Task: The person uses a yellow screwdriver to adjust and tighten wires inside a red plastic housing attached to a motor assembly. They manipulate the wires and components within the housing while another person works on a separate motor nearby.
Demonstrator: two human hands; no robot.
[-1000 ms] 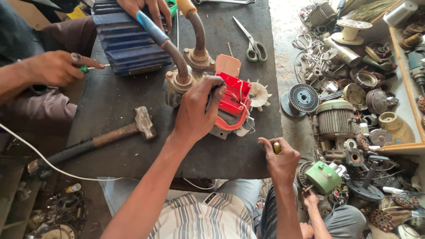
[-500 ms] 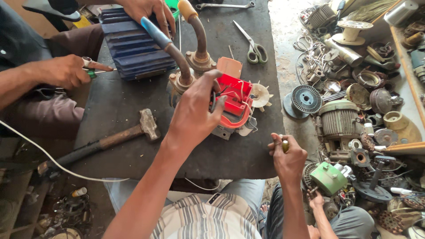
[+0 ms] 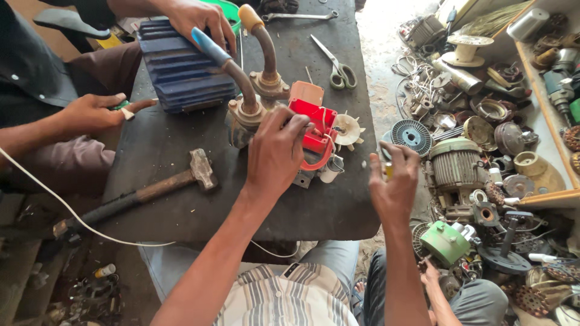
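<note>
Pump (image 3: 302, 136) with a red terminal box sits near the middle of the dark surface (image 3: 181, 151), its two bent pipes rising toward the far edge. The person's left hand (image 3: 275, 154) lies over the red box, fingers curled down onto it and grasping its top. The right hand (image 3: 394, 181) is lifted off the surface just past its right edge, clenched around a small yellow-tipped tool (image 3: 387, 171); too little of it shows to tell its kind.

A white fan wheel (image 3: 348, 130) lies touching the pump's right side, scissors (image 3: 335, 63) lie farther back, and a hammer (image 3: 154, 190) rests to the left. A co-worker's hands are at the left and far edges, one on a blue ribbed motor casing (image 3: 178, 72).

Risks, as I judge them: the pump stands close to the surface's near right corner, so a hard push could tip it toward the scrap-littered floor (image 3: 386, 90). The small tool could slip against the left fingers, which crowd the box. The white cable (image 3: 72, 211) trailing off the front edge could snag a sleeve.
</note>
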